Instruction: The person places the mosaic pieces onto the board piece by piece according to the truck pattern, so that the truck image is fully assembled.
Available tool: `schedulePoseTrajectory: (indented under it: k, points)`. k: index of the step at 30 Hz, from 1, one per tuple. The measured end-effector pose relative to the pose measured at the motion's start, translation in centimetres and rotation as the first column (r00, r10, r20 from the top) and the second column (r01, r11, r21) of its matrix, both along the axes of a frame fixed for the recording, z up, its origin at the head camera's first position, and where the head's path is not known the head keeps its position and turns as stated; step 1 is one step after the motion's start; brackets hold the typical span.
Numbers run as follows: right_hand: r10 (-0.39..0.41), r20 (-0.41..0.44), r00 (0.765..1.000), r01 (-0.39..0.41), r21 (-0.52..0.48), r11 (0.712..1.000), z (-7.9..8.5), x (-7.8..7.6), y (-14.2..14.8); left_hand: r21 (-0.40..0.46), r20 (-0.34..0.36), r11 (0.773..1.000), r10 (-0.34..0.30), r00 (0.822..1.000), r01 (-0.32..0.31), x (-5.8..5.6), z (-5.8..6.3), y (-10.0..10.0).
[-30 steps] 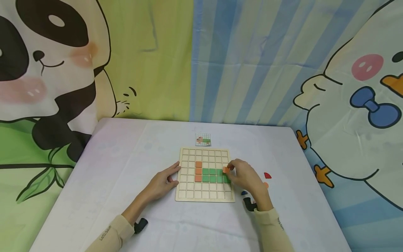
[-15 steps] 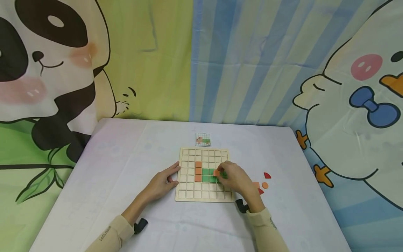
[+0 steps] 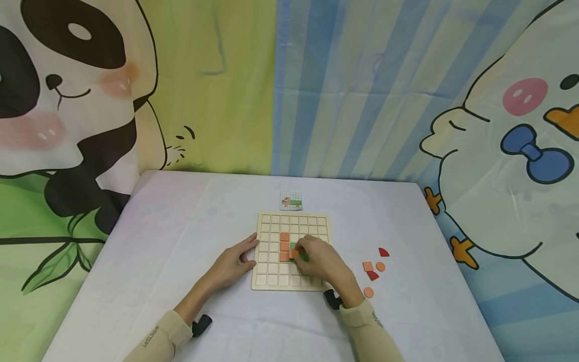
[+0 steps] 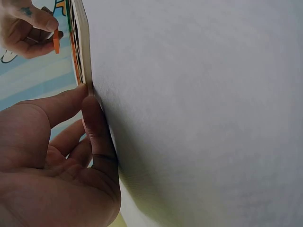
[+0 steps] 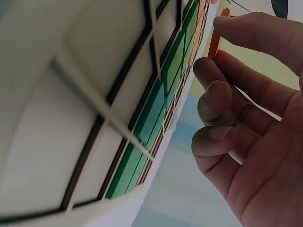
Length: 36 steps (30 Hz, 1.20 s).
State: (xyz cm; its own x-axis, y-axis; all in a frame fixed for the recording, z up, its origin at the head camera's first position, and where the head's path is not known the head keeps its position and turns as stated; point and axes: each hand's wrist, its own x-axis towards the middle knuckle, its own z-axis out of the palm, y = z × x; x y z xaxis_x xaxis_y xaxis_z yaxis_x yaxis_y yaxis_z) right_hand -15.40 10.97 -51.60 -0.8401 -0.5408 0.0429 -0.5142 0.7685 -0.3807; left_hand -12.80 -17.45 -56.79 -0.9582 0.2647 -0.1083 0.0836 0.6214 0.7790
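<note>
A wooden grid board [image 3: 275, 279] lies on the table, with a column of orange square tiles [image 3: 284, 246] in its cells. Green tiles [image 3: 304, 256] fill cells beside that column, partly hidden under my right hand [image 3: 318, 259]. Between thumb and forefinger, that hand pinches an orange square tile [image 5: 215, 42] above the green ones; the right wrist view shows its other fingers bent and apart from the board. At the board's left edge, the fingertips and thumb of my left hand [image 3: 230, 264] rest against the rim, spread apart, as the left wrist view [image 4: 85, 90] also shows the contact.
Right of the board lie loose pieces: an orange square [image 3: 368, 266], orange discs [image 3: 381, 266] and red quarter-circle pieces [image 3: 384, 252]. A small picture card [image 3: 291, 200] with a coloured grid pattern lies behind the board. A cartoon-printed curtain [image 3: 353, 90] hangs behind the white table [image 3: 190, 216].
My right hand has carried the orange tile leftward, from the board's right edge to near the orange column. The loose pieces at right have come into view. The left hand stays put.
</note>
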Motion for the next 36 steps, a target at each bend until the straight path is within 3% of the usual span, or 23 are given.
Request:
schedulePoseTrajectory:
  k: [19, 36]
  points:
    - [0.044, 0.035, 0.998, -0.045, 0.035, 0.998, -0.6, -0.3, -3.8, 0.015, -0.006, 0.999, -0.030, 1.000, 0.030, -0.1, 0.0, -0.2]
    - [0.051, 0.032, 0.998, -0.054, 0.090, 0.994, -1.1, -0.4, -4.8, 0.013, -0.004, 0.999, -0.030, 1.000, 0.030, -0.1, 0.0, -0.2]
